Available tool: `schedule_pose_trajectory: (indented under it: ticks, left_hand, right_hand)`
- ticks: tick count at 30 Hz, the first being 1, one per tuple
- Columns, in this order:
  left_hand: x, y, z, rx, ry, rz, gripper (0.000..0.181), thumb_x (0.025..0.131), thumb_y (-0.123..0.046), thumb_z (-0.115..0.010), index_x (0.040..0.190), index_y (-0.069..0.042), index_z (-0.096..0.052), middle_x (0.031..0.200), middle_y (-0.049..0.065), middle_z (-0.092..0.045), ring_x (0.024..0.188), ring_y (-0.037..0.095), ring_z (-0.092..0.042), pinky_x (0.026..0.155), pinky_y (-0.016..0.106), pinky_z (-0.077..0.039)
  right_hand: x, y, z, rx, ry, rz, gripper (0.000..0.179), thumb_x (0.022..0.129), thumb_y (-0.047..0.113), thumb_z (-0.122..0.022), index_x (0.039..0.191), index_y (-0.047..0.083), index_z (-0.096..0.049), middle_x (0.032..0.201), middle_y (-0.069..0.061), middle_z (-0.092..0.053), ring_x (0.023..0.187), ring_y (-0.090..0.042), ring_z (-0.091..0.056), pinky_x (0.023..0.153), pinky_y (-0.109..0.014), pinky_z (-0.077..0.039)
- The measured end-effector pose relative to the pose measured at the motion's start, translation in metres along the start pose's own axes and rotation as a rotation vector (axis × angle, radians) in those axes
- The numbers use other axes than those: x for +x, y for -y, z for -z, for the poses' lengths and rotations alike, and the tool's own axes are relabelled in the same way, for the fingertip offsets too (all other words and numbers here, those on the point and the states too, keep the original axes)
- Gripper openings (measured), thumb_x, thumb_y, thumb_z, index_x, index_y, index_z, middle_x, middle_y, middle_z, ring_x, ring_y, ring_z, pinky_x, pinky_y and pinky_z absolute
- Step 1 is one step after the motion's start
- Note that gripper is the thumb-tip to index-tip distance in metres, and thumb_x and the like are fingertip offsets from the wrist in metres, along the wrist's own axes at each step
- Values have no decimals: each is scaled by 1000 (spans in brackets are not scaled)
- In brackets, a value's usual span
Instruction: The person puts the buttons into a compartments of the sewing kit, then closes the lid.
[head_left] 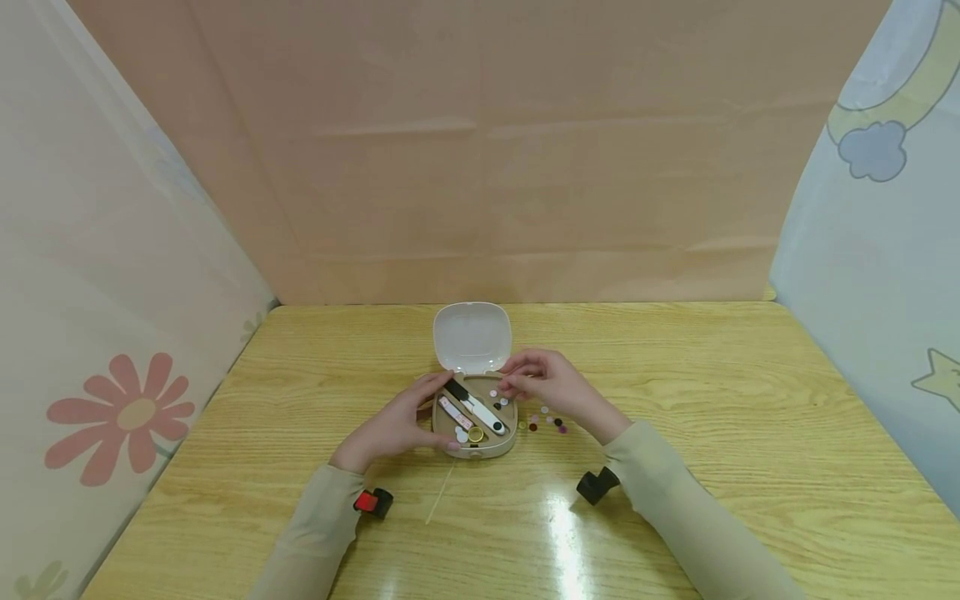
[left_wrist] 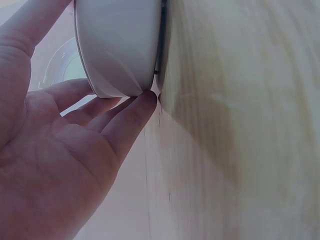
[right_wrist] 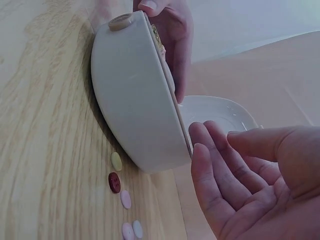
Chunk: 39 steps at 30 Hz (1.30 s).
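Note:
A small white sewing box (head_left: 487,451) stands on the table with its lid (head_left: 472,337) raised. My left hand (head_left: 393,427) grips the box from the left, thumb at the front and fingers along the side and back. Inside lie a white tool with a dark end (head_left: 483,412), a pink-and-white strip (head_left: 455,412), a gold ring (head_left: 476,434) and white discs (head_left: 461,434). Over the right compartment, which has a few buttons (head_left: 493,393) in it, hovers my right hand (head_left: 551,383). Its fingers are loosely bent, and nothing shows between them in the right wrist view.
Several loose buttons (head_left: 533,427), in dark red, pink, black, purple and pale tones, lie on the wooden table (head_left: 675,375) right of the box. A thin pale strand (head_left: 441,493) lies in front of it. A pinkish backdrop (head_left: 480,167) rises behind the table.

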<state>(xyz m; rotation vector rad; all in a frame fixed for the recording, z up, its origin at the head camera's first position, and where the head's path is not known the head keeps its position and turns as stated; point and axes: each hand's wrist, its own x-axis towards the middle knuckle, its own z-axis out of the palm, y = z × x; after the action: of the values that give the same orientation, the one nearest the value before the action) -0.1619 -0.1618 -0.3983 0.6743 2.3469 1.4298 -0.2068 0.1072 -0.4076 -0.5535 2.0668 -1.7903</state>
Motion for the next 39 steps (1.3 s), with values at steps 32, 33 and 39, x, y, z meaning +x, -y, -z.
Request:
schedule_pose_trajectory:
  ticks: [32, 33, 39]
  left_hand:
    - [1, -2, 1, -5, 12, -1, 98, 73, -8, -84, 150, 0, -24, 151, 17, -26, 135, 32, -31, 107, 46, -34]
    - [1, -2, 1, -4, 14, -1, 98, 73, -8, -84, 150, 0, -23, 151, 17, -25, 136, 32, -30, 107, 46, -33]
    - [0, -2, 0, -7, 10, 1, 98, 73, -8, -84, 150, 0, -24, 151, 17, -25, 136, 31, -30, 108, 46, -33]
  right_hand:
    - [-30, -5, 33, -107, -32, -27, 25, 97, 1, -53, 117, -13, -53, 100, -22, -67, 93, -31, -65, 82, -50, -53]
    - [-31, -6, 33, -103, -33, -31, 25, 97, 0, -53, 117, -13, -53, 100, -22, -67, 94, -31, -65, 82, -49, -53]
    - [-35, -11, 38, -123, -19, -17, 25, 95, 0, -55, 117, -14, -53, 101, -25, -66, 95, -34, -64, 80, -45, -54]
